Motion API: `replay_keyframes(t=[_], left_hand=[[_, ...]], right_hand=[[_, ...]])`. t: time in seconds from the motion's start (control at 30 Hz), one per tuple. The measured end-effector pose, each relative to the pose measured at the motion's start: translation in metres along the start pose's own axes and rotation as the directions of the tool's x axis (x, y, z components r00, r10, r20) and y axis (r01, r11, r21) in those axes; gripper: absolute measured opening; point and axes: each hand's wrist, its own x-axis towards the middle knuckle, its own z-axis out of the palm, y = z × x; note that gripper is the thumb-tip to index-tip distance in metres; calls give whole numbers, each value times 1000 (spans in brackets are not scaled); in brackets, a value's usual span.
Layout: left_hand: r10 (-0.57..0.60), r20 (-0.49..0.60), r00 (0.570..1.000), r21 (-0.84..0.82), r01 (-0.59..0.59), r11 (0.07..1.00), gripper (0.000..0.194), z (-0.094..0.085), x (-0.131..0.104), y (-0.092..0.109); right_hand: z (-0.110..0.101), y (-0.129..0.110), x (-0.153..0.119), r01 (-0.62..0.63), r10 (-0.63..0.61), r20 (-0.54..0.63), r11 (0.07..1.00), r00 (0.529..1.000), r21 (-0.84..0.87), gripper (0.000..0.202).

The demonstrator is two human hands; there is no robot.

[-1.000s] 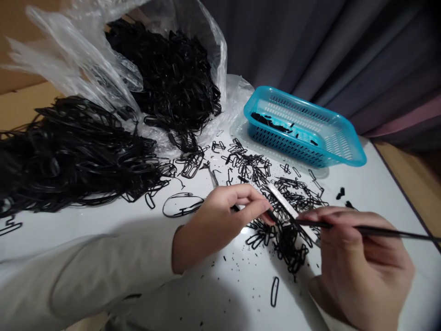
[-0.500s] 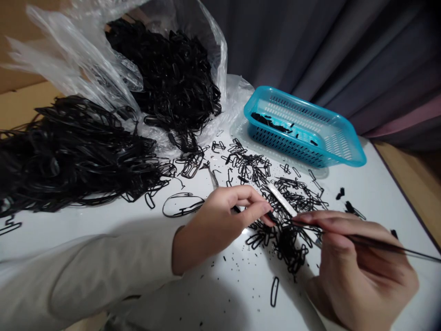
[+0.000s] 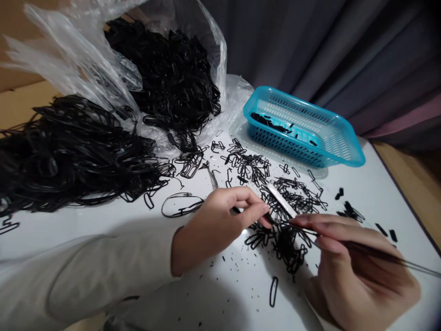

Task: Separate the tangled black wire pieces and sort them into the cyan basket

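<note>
My left hand [image 3: 225, 214] comes in from the left over the white table, its thumb and fingers pinched on a small black rubber piece [image 3: 271, 218]. To the right, my right hand [image 3: 361, 266] grips slim dark tweezers [image 3: 370, 252], whose tips meet or nearly meet that piece; the exact contact is too small to tell. Beneath and around the fingertips lie many small black rubber loops [image 3: 291, 248]. A flat pale strip [image 3: 280, 200] rests among them, just beyond my fingers. One single loop [image 3: 273, 292] lies nearer to me.
A blue perforated basket [image 3: 306, 154] at the back right contains small black pieces [image 3: 270, 122]. An open clear plastic bag [image 3: 220, 59] full of black rubber strips [image 3: 172, 69] stands at the back left, beside a tangled heap [image 3: 76, 156]. Short black bits [image 3: 349, 210] lie at the right.
My right hand and the tweezers have shifted slightly, with the tweezers' rear end lower. Several black bits at the right now show beyond my hand. My left hand stays nearly still.
</note>
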Motion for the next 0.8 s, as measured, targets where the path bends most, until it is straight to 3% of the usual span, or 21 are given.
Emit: replay_keyframes(t=[0.23, 0.37, 0.57, 0.7, 0.8], left_hand=[[-34, 11, 999, -24, 34, 999, 24, -1, -1, -2], [-64, 20, 998, -64, 66, 996, 25, 0, 0, -3], [-86, 69, 994, -125, 94, 988, 24, 0, 2, -2], [-93, 86, 992, -129, 103, 986, 23, -1, 3, -2], [-100, 103, 990, -143, 114, 983, 22, -2, 3, -2]], right_hand=[[-13, 3, 0, 138, -133, 203, 990, 970, -9, 30], [-16, -2, 4, 154, -141, 296, 988, 945, -22, 32], [-20, -4, 6, 168, -151, 348, 986, 925, -18, 35], [-24, -2, 7, 214, -188, 426, 977, 885, -13, 41], [-23, -5, 7, 217, -189, 401, 976, 897, -26, 38]])
